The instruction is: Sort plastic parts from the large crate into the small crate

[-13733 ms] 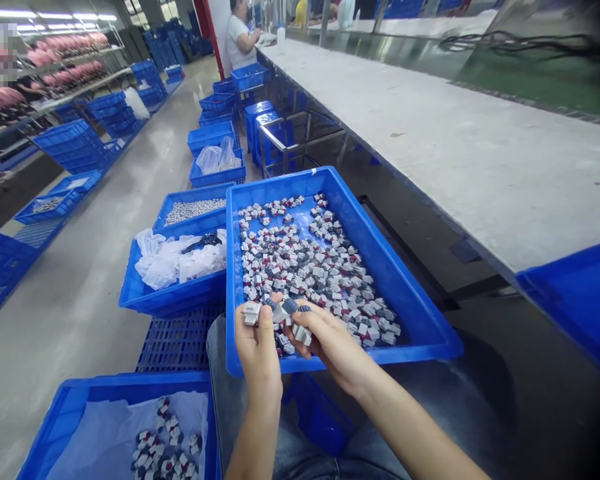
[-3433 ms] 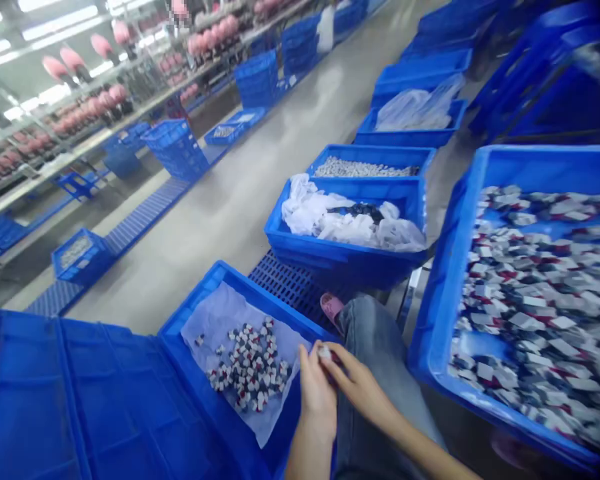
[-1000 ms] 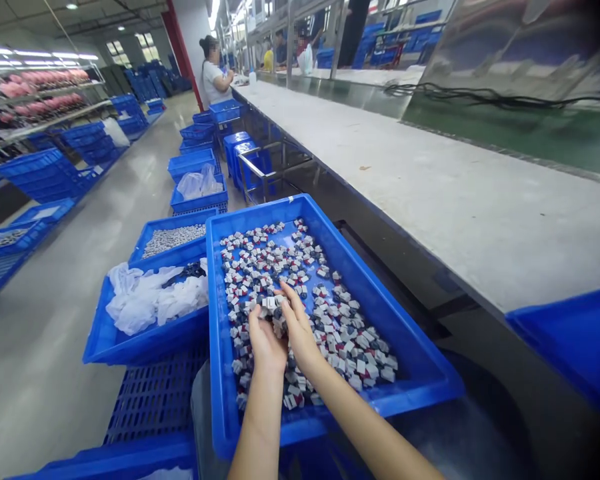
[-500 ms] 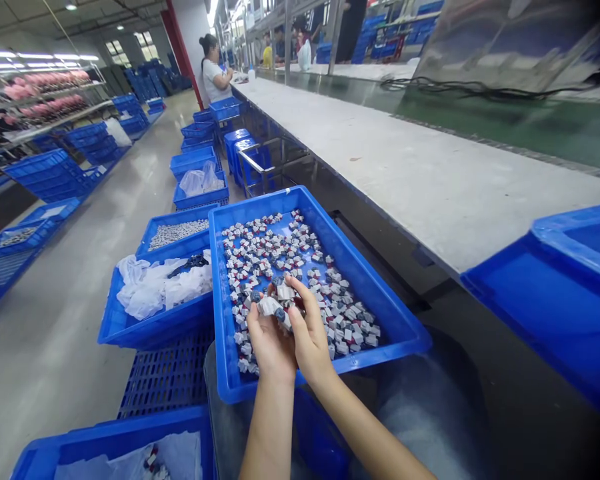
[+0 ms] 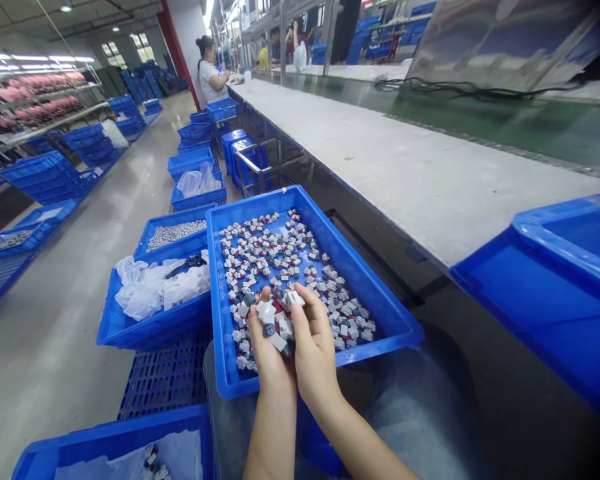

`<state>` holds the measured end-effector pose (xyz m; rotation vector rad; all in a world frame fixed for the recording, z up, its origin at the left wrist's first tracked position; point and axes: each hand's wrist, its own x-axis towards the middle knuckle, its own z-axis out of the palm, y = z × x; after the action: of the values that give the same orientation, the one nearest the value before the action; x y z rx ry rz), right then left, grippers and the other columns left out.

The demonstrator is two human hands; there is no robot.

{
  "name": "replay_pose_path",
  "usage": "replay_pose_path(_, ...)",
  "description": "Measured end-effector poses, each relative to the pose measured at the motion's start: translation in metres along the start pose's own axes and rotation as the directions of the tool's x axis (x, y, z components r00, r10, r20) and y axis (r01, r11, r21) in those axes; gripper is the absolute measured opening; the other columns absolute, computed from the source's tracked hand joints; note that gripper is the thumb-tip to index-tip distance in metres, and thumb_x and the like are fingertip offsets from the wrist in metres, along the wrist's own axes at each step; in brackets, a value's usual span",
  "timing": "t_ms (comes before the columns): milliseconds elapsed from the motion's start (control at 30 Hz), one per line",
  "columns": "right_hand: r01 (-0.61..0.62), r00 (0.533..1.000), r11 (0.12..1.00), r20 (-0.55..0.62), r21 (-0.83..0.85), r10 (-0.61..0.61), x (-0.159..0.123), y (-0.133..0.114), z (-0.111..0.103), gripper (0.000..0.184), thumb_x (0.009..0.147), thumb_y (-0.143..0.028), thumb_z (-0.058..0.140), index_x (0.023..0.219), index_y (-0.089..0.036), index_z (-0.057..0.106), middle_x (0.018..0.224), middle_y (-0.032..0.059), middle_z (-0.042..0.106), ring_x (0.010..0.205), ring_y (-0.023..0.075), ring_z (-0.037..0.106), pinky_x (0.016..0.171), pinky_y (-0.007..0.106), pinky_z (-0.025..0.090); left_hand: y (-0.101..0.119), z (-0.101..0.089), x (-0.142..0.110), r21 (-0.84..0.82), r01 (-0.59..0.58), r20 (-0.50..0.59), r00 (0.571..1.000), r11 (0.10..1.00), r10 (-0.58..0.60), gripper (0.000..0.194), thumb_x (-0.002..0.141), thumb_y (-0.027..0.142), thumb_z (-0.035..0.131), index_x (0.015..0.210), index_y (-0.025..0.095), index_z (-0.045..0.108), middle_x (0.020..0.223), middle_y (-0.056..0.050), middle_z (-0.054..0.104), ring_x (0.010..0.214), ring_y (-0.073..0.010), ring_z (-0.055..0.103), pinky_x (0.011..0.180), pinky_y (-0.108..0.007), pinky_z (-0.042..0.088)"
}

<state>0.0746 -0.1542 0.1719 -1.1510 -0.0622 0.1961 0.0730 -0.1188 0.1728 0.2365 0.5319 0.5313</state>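
A blue tray [image 5: 365,283] rests on my lap, filled with several small grey, white and red plastic parts [image 5: 285,260]. Over its near end, my left hand [image 5: 264,347] is cupped palm up with a small heap of those parts [image 5: 274,325] in it. My right hand [image 5: 314,340] presses against it from the right, fingers curled round the same heap, thumb and fingertips on a white piece at the top.
Left of the tray stand blue bins, one with white plastic bags [image 5: 155,287], one with small pale parts [image 5: 175,233]. A bin lined with white sheet [image 5: 130,460] sits at bottom left. A long grey workbench [image 5: 405,167] runs on the right, a blue bin [image 5: 555,287] at its near end. A person [image 5: 209,67] works far off.
Both hands have scooped a heap of parts out of the tray and drawn it back toward me, from the tray's middle to its near end. The view has dipped slightly.
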Motion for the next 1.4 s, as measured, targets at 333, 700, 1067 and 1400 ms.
replay_pose_path(333,-0.233,0.940,0.841,-0.110,0.488,0.324,0.009,-0.005,0.007,0.025,0.074,-0.038,0.059,0.093,-0.022,0.056,0.089,-0.0016,0.064,0.083,0.0149,0.061,0.076,0.028,0.050,0.006,0.008,-0.004,-0.130,-0.049,-0.152,0.988,0.990,0.029,0.017,0.083,0.032,0.049,0.085,0.023,0.063,0.090,0.003,0.068,0.094,-0.0128,0.059,0.095,-0.034,0.041)
replay_pose_path(700,-0.299,0.925,0.737,-0.006,0.606,0.380,0.008,-0.027,0.006,0.017,0.075,-0.036,0.058,0.078,-0.020,0.055,0.075,-0.0010,0.063,0.076,0.0153,0.062,0.078,0.032,0.052,0.019,0.011,-0.016,-0.248,0.039,0.016,0.999,0.968,-0.036,0.021,0.083,0.036,0.044,0.077,0.025,0.061,0.090,0.008,0.068,0.090,-0.0108,0.060,0.083,-0.029,0.044)
replay_pose_path(1067,-0.190,0.970,0.967,0.186,0.170,0.158,0.017,-0.037,-0.020,0.007,0.078,-0.028,0.052,0.083,-0.023,0.056,0.052,-0.0072,0.050,0.041,0.0060,0.041,0.040,0.018,0.035,0.027,0.006,-0.014,-0.366,0.077,0.053,0.997,0.927,-0.062,0.025,0.083,0.033,0.043,0.075,0.019,0.062,0.085,0.003,0.068,0.100,-0.0102,0.056,0.090,-0.021,0.041)
replay_pose_path(1400,0.572,0.730,0.639,0.674,-0.515,-0.110,0.013,-0.032,-0.057,0.043,0.074,-0.033,0.062,0.116,-0.028,0.055,0.068,-0.0018,0.061,0.055,0.0103,0.052,0.052,0.021,0.038,0.029,0.008,-0.016,-0.258,0.040,0.030,0.999,0.965,-0.034,0.025,0.083,0.032,0.042,0.071,0.021,0.060,0.093,0.002,0.067,0.108,-0.0140,0.053,0.096,-0.032,0.040)
